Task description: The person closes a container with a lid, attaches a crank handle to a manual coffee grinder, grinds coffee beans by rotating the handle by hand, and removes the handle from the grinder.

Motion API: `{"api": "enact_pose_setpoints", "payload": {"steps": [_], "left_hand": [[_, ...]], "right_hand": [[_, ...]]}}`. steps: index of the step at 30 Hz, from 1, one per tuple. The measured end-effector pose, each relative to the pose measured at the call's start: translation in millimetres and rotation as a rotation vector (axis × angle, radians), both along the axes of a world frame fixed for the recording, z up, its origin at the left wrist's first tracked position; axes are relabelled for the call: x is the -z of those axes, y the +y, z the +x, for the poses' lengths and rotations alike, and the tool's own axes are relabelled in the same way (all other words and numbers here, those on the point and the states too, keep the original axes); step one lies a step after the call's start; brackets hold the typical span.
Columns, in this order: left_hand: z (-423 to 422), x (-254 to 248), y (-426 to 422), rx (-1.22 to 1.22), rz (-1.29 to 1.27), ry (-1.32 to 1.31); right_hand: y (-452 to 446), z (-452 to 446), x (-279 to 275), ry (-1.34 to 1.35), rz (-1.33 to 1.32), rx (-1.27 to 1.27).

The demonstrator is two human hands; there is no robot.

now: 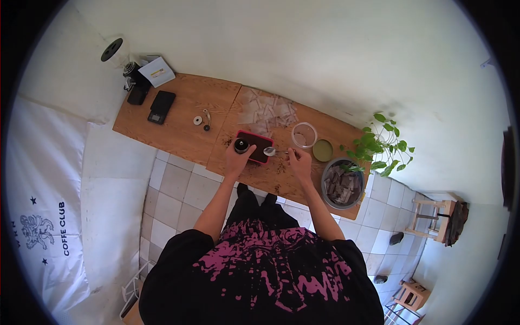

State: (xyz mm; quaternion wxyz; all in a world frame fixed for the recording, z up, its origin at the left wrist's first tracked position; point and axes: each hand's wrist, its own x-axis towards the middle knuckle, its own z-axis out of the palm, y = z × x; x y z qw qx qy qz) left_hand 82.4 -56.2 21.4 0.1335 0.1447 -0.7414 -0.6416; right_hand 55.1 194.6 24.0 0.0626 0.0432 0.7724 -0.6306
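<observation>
My left hand (236, 161) is wrapped round a dark hand coffee grinder (241, 144), whose round top with a central shaft faces up. It is over the left part of a pink-rimmed tray (263, 161) with a dark brown surface. My right hand (299, 162) grips a metal spoon (270, 152) by its handle, the bowl over the tray's right side. Whether the spoon holds anything is too small to tell. Behind my right hand are a clear round tub (304, 135) and a greenish round lid (323, 150). Dark crumbs lie around the tray.
Many flat sachets (265, 112) lie behind the tray. A grey bucket (342, 183) of sachets and a leafy plant (379, 143) stand right. Leftward are a crank handle (207, 120), a black scale (161, 107) and an electric grinder (136, 81). The table's front edge is near my body.
</observation>
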Motion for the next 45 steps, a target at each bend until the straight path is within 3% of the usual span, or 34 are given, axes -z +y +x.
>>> {"api": "enact_pose_setpoints", "payload": {"steps": [5,15,17,21,23,27,29,35,39,41,45], "left_hand": [[-2.0,5.8,-25.0,0.0,-0.02,-0.114],[-1.6,-6.3,-92.0,0.006,-0.112,-0.093],[-4.6,2.2,-107.4,0.085,-0.025,-0.217],[-8.4,10.5,-128.5,0.09,0.026,-0.14],[-10.5,17.7,-141.9,0.129,-0.013,-0.289],[-11.8,23.8,-159.8,0.101,-0.055,-0.3],[-12.4,26.7,-166.5,0.086,-0.051,-0.262],[-14.5,25.0,-190.6,0.113,0.098,-0.203],[-21.0,53.4,-207.8,0.071,0.091,-0.192],[-22.5,54.2,-217.5,0.042,-0.032,-0.215],[-26.0,60.3,-241.1,0.034,0.061,-0.173]], "right_hand": [[-17.7,-5.7,12.5,0.027,0.093,0.033],[-76.2,-5.0,34.7,0.06,0.248,0.091],[-85.2,-3.6,32.8,-0.075,0.355,0.087],[-104.4,-4.1,31.0,-0.16,0.426,0.119],[-107.9,-4.9,31.3,-0.044,0.528,0.132],[-117.1,-10.8,38.2,0.158,0.683,0.177],[-120.5,-13.9,31.0,0.314,0.896,0.106],[-159.8,-24.8,17.9,0.456,0.83,-0.011],[-198.5,-31.4,6.7,0.5,0.799,-0.108],[-218.7,-34.7,5.8,0.547,0.744,-0.176],[-252.6,-45.3,7.7,0.571,0.71,-0.252]]}}
